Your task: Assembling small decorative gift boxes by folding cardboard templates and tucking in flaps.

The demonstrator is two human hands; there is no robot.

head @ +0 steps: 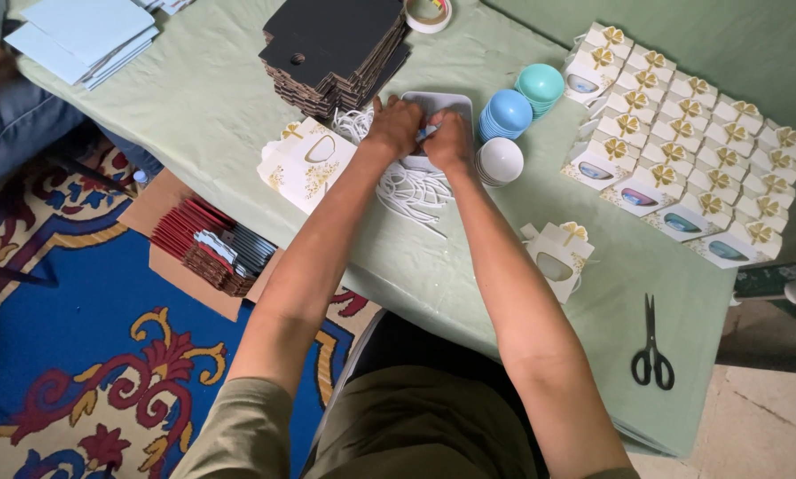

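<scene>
On the left lay a stack of flat white boxes [305,164], not folded yet. In the middle, the left hand [395,126] and right hand [448,140] pinched a small blue piece over the white tray [439,104]. On the right, many finished gift boxes [682,146] stood in rows.

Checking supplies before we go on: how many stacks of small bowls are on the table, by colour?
Blue bowl stack: 1
Teal bowl stack: 1
White bowl stack: 1
Total: 3
</scene>
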